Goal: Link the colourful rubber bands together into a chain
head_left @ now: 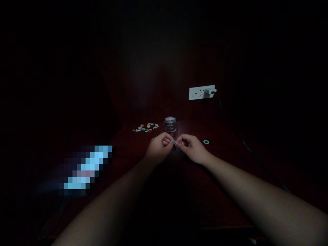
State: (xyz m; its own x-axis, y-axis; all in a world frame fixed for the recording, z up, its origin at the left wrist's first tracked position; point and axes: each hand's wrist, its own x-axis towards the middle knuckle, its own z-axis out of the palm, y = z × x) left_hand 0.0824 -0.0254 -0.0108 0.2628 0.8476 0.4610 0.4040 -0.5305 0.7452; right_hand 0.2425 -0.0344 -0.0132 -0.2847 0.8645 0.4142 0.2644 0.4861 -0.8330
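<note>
In the middle of the table, my left hand point(160, 147) and my right hand point(191, 147) meet with their fingertips pinched. Between them is a small light-blue band point(174, 141), which looks like a hair tie; each hand grips one side of it. Just below the fingertips is a small dark round thing point(174, 148), too dim to name. Right behind my hands stands a clear lidded jar point(170, 125). To its left lie several small coloured rings point(146, 130), loosely scattered. A single teal ring point(206, 142) rests flat to the right of my right hand.
The dark red table point(225, 198) is dimly lit. At the left lies a bright, pixelated device-like screen point(88, 169). A white wall socket point(197, 93) holds a plug point(210, 91), with a dark cable point(246, 145) running down the right side.
</note>
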